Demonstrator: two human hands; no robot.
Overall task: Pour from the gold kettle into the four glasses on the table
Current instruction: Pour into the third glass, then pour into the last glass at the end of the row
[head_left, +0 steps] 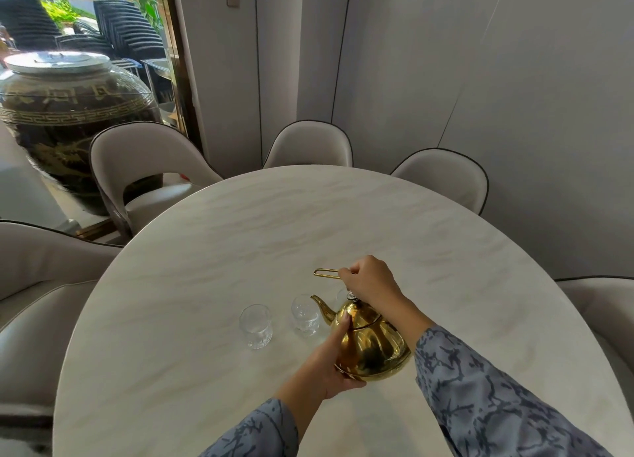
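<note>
The gold kettle [372, 346] hangs just above the white marble table [206, 250], tilted with its spout toward the upper left. My right hand [368, 279] grips the thin wire handle over it. My left hand [329, 360] cups the kettle's left side and base. The spout tip sits right beside a clear glass [304, 316]. Another clear glass [256, 326] stands further left. A third glass [342, 295] shows only as a sliver behind my right hand. Any other glass is hidden.
Pale upholstered chairs ring the table: one at the far left [147, 168], one at the far side [308, 146], one at the far right [442, 178]. A large dark lidded jar [68, 113] stands behind the left chair.
</note>
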